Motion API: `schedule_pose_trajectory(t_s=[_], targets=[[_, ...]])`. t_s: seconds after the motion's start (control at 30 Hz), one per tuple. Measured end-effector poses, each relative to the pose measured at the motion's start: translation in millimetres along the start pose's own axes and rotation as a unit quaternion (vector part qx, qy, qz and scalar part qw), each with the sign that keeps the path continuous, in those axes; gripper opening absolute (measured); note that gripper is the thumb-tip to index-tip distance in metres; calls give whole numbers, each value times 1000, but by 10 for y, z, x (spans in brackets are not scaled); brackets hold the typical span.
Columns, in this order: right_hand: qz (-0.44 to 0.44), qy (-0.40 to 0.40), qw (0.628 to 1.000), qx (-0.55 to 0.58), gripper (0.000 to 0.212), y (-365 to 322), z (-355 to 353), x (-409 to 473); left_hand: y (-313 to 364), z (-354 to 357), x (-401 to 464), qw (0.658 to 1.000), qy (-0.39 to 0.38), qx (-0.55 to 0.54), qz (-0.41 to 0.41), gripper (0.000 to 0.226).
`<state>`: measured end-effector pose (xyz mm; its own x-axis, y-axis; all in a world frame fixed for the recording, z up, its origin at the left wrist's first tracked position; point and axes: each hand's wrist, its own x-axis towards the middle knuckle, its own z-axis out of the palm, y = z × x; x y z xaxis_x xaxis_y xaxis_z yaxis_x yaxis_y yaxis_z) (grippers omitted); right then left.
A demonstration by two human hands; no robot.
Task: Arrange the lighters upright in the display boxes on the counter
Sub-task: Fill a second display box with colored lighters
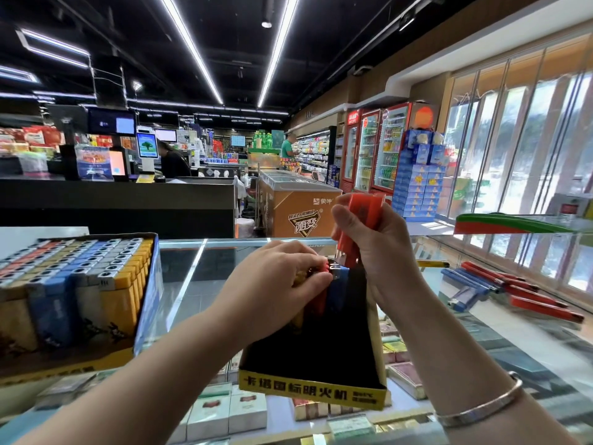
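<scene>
Beside the black display box (pixel 313 358), a full lighter box (pixel 77 297).

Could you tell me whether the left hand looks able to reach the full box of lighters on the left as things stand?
Probably yes: the left hand rests on lighters in the black box, and bare glass counter separates it from the full box.

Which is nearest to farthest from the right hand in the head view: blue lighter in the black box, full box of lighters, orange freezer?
From the right hand:
1. Blue lighter, just below-left of it, upright in the black box.
2. Full box of lighters, far left on the counter.
3. Orange freezer, behind the counter, across the aisle.
</scene>
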<state>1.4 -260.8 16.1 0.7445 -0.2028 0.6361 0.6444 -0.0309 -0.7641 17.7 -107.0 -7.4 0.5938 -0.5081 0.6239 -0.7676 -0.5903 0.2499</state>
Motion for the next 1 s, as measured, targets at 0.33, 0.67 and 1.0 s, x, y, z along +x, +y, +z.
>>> schedule_pose_trajectory(t_s=[0.33, 0.67, 1.0], targets=[[28, -27, 996, 75, 25, 31, 15, 6, 125, -5, -3, 984, 50, -164, -49, 25], [30, 92, 995, -36, 24, 13, -25, 23, 106, -202, 50, 909, 151, -377, -89, 16], [47, 147, 984, -87, 26, 74, -84, 62, 78, -370, 47, 945, -108, -299, -80, 14]])
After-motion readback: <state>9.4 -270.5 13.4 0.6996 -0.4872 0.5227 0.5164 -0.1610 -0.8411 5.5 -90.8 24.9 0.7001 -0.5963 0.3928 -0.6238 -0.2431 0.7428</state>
